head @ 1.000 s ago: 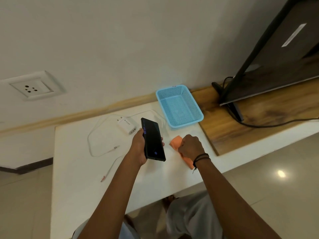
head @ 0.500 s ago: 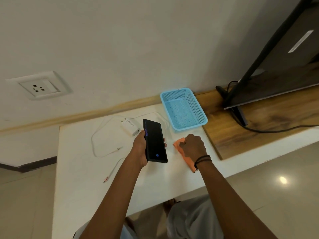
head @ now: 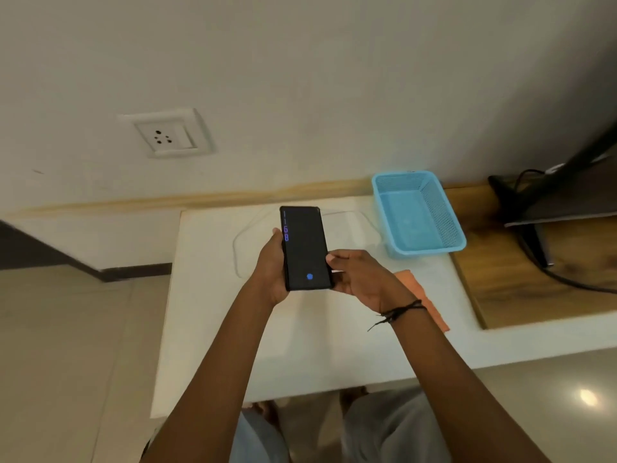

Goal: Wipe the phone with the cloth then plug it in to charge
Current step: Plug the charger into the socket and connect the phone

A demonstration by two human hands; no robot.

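Observation:
My left hand (head: 272,262) holds a black phone (head: 305,248) upright above the white table (head: 300,345), its screen dark with small blue marks. My right hand (head: 360,279) grips the phone's right edge, thumb on the side and fingers behind it. The orange cloth (head: 425,300) lies flat on the table under my right wrist, partly hidden and untouched. A loop of white charging cable (head: 237,252) lies on the table behind my left hand. The charger plug is hidden by the phone. A white wall socket (head: 167,137) sits on the wall at upper left.
An empty blue mesh basket (head: 447,208) stands at the table's back right. To the right lies a wooden surface (head: 534,289) with a dark screen stand and black cables (head: 534,235). The table's left edge drops to a tiled floor.
My right hand let go of the orange cloth and moved left onto the phone's edge. The phone rose a little, and the view swung so the socket sits nearer the middle.

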